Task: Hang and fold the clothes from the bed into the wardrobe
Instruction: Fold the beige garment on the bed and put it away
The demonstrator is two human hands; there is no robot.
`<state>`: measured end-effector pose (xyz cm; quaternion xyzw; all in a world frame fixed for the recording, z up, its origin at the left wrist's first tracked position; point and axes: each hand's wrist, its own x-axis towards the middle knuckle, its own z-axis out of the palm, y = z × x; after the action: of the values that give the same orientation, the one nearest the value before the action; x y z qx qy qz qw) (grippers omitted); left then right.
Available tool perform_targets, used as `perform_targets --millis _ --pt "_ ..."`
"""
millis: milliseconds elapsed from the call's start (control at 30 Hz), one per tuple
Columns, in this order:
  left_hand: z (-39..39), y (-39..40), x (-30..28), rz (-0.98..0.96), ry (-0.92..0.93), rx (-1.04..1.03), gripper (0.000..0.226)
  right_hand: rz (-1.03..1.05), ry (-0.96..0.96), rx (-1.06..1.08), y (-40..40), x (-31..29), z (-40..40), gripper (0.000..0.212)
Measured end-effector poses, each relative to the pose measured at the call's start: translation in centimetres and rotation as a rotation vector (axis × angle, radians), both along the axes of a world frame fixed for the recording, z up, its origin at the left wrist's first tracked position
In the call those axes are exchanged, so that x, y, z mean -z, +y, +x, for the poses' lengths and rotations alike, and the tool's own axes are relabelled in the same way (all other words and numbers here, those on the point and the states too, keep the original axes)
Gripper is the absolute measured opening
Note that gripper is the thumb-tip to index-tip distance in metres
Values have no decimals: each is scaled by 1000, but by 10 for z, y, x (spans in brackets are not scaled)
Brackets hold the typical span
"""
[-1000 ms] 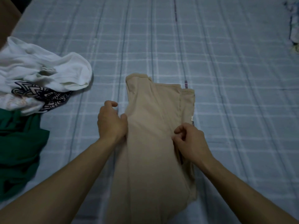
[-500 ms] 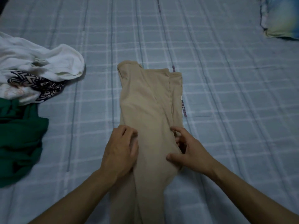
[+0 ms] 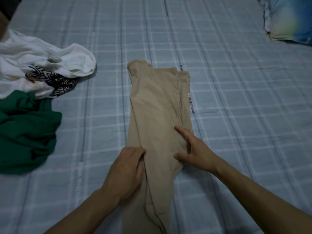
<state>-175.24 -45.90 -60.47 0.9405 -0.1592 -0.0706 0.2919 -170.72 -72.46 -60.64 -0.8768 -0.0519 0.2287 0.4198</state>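
A beige garment [image 3: 157,105] lies folded into a long narrow strip down the middle of the bed [image 3: 236,98]. My left hand [image 3: 126,169] grips the garment's left edge low down, its fingers curled into the fabric. My right hand [image 3: 195,151] is spread on the right side of the garment, index finger stretched forward on the cloth and thumb pointing left, with the fabric bunched between them.
A crumpled white garment [image 3: 42,58] with a black patterned piece [image 3: 52,81] lies at the left of the bed. A green garment [image 3: 25,129] is heaped just below it. A blue and yellow pillow [image 3: 290,19] sits at the far right corner.
Both hands have slid down the beige garment toward me. My right hand has gone from pinching the right edge to lying spread on the cloth.
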Motion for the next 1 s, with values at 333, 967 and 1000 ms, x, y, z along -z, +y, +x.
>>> perform_targets --millis 333,967,1000 --pt "-8 8 3 93 1 68 54 20 -2 44 -31 -1 -17 70" --pt "-16 -9 15 479 33 319 62 -592 -333 -168 82 32 -102 84" --pt "-20 -3 19 499 34 311 62 -622 -330 -168 83 34 -103 86"
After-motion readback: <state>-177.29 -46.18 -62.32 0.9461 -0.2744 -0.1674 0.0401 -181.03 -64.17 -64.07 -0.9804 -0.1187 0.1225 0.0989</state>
